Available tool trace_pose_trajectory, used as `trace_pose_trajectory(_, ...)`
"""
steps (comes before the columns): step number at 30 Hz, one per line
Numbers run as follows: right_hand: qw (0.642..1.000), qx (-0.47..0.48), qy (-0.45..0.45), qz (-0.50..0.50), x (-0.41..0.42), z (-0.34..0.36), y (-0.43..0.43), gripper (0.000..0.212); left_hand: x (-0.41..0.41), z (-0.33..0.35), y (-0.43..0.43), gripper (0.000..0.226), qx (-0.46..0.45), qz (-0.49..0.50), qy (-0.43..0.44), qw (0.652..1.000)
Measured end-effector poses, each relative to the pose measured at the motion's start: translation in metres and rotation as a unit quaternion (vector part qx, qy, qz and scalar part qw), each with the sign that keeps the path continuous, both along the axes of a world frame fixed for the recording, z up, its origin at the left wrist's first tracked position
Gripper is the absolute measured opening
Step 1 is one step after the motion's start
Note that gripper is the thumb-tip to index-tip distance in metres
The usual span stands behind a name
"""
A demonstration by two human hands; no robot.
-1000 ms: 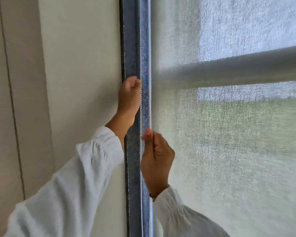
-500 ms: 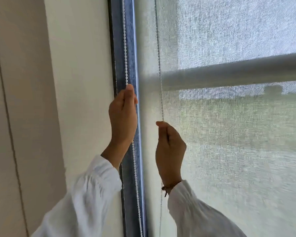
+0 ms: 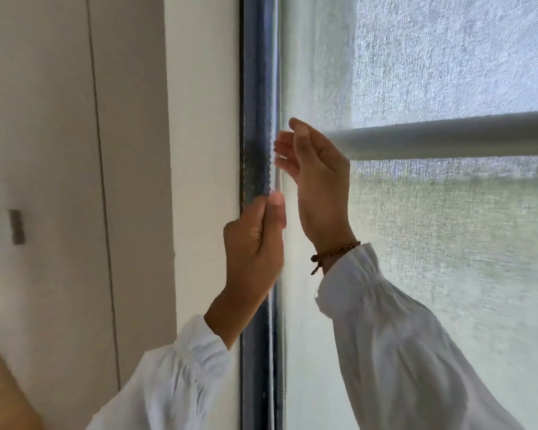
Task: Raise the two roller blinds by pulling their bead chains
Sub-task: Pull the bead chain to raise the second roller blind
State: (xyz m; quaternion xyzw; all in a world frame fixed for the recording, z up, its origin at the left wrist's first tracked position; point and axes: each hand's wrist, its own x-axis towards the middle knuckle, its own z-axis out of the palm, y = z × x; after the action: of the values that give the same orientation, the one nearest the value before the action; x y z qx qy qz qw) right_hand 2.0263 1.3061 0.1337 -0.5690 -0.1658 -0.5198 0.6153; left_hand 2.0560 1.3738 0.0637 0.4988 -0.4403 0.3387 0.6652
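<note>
Up close, blind: pale, coarse-woven roller blind (image 3: pixel 432 243) covering the window.
Chain: thin beaded bead chain (image 3: pixel 273 169), blurred, hanging along the dark frame (image 3: pixel 255 88).
Left grip: left hand (image 3: pixel 255 243) fisted around the chain.
Right grip: right hand (image 3: pixel 317 181) higher, fingers spread, beside the chain.

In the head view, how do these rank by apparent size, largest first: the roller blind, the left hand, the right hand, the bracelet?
1. Roller blind, by far the largest.
2. Left hand and right hand: they look about alike, so I do not rank them.
3. Bracelet, the smallest.
</note>
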Motion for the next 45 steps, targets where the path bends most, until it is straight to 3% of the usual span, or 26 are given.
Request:
trace_pose_trajectory(4,0.983,0.008,0.013,0.185,-0.037,0.021,0.01,0.024,-0.026,-0.061,0.009,0.041,0.047,0.041,-0.001,0.998)
trace_pose_trajectory(6,0.973,0.027,0.049,0.223,-0.052,0.024,0.018,0.019,-0.042,-0.085,0.014,0.041,0.066,0.038,0.018,0.997)
trace_pose_trajectory(8,0.976,0.049,0.075,0.197,-0.064,0.023,0.029,0.017,-0.058,-0.095,0.018,0.041,0.072,0.043,0.035,0.996)
trace_pose_trajectory(11,0.986,0.084,0.044,0.135,-0.081,0.018,0.044,0.021,-0.08,-0.092,0.02,0.037,0.08,0.031,0.074,0.994)
trace_pose_trajectory(15,0.99,0.084,-0.014,0.109,-0.114,0.02,0.053,0.026,-0.103,-0.08,0.025,0.045,0.096,-0.084,0.141,0.982)
trace_pose_trajectory(20,0.988,0.098,-0.054,0.102,-0.142,0.015,0.053,0.025,-0.113,-0.044,0.037,0.057,0.177,-0.214,0.251,0.927)
trace_pose_trajectory(23,0.996,0.067,-0.047,0.035,-0.146,-0.008,0.054,0.025,-0.113,0.005,0.047,0.077,0.145,-0.275,0.307,0.899)
trace_pose_trajectory(26,0.999,0.026,-0.021,-0.015,-0.149,-0.041,0.057,0.024,-0.123,0.062,0.059,0.071,0.108,-0.325,0.295,0.892)
trace_pose_trajectory(31,0.999,-0.003,0.018,-0.038,-0.155,-0.1,0.065,0.019,-0.149,0.127,0.065,0.052,0.09,-0.33,0.207,0.917)
trace_pose_trajectory(34,0.996,-0.042,0.025,-0.074,-0.157,-0.122,0.071,0.021,-0.163,0.14,0.056,0.037,0.048,-0.292,0.218,0.93)
trace_pose_trajectory(37,0.994,-0.05,0.018,-0.091,-0.155,-0.124,0.072,0.023,-0.169,0.138,0.043,0.031,-0.052,-0.254,0.249,0.933)
trace_pose_trajectory(41,0.993,-0.073,0.039,-0.087,-0.15,-0.115,0.059,0.021,-0.177,0.135,0.045,0.033,-0.135,-0.314,0.229,0.911)
trace_pose_trajectory(45,0.998,-0.018,0.058,0.004,-0.151,-0.096,0.041,0.067,-0.185,0.11,0.047,0.033,-0.115,-0.269,0.202,0.935)
